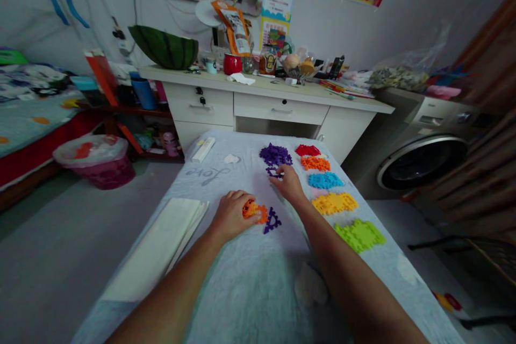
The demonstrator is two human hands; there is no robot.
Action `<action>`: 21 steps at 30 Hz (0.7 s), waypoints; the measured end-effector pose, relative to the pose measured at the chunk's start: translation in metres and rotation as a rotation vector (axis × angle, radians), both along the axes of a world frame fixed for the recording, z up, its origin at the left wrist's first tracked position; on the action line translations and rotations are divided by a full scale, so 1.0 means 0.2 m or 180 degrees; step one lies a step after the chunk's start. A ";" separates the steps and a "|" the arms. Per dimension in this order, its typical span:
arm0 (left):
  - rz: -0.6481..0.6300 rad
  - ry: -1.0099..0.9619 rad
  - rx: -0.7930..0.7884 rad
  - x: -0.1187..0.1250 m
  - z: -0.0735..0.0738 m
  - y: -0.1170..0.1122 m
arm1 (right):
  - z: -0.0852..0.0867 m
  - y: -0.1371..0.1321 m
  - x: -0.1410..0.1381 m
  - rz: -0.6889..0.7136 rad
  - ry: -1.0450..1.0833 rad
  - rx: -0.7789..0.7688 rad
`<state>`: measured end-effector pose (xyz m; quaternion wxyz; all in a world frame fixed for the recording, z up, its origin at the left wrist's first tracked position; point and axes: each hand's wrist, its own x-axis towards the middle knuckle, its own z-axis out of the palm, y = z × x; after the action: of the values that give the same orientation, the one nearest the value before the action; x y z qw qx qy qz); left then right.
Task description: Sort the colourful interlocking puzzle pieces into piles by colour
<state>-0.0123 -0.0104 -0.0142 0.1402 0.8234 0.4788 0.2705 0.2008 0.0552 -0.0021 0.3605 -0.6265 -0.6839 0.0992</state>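
My left hand (234, 215) is closed around an orange and yellow assembly of interlocking plastic pieces (260, 214), low over the cloth. A purple triangular piece (272, 220) sits at the right end of that assembly; whether it is joined on cannot be made out. Farther forward, my right hand (288, 181) pinches a purple interlocking piece (274, 172) between thumb and fingers. Just beyond it lies a heap of purple pieces (276, 154). Down the right side run groups of red (307, 150), orange (315, 163), blue (325, 180), yellow (334, 203) and green pieces (360, 235).
A pale blue cloth covers the table (242, 290). Folded white cloth (157, 247) lies along its left side, with a white box (203, 149) at the far left. Behind stands a cluttered white desk (201, 102) with half a watermelon (165, 48); a washing machine (415, 140) is to the right.
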 end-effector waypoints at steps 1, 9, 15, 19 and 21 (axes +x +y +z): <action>0.0029 -0.0034 -0.0002 0.00 0.00 0.01 | 0.01 0.05 0.00 -0.0082 -0.0001 0.0039; 0.0374 -0.0280 -0.0010 -0.02 -0.01 0.03 | -0.01 0.32 -0.07 -0.0191 -0.0347 0.0228; 0.0648 -0.0403 0.0021 -0.02 -0.03 0.05 | -0.02 0.35 -0.11 -0.0151 -0.0804 0.0186; 0.0682 -0.0585 0.0022 -0.03 -0.05 0.06 | 0.02 0.26 -0.11 -0.0161 -0.1069 0.0054; 0.0635 -0.0745 0.0021 -0.04 -0.05 0.06 | 0.08 0.18 -0.10 0.0107 -0.1193 -0.0229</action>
<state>-0.0196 0.0025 -0.0252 0.1647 0.7350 0.5378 0.3788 0.1810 0.0912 0.0130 0.2024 -0.6350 -0.7454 0.0112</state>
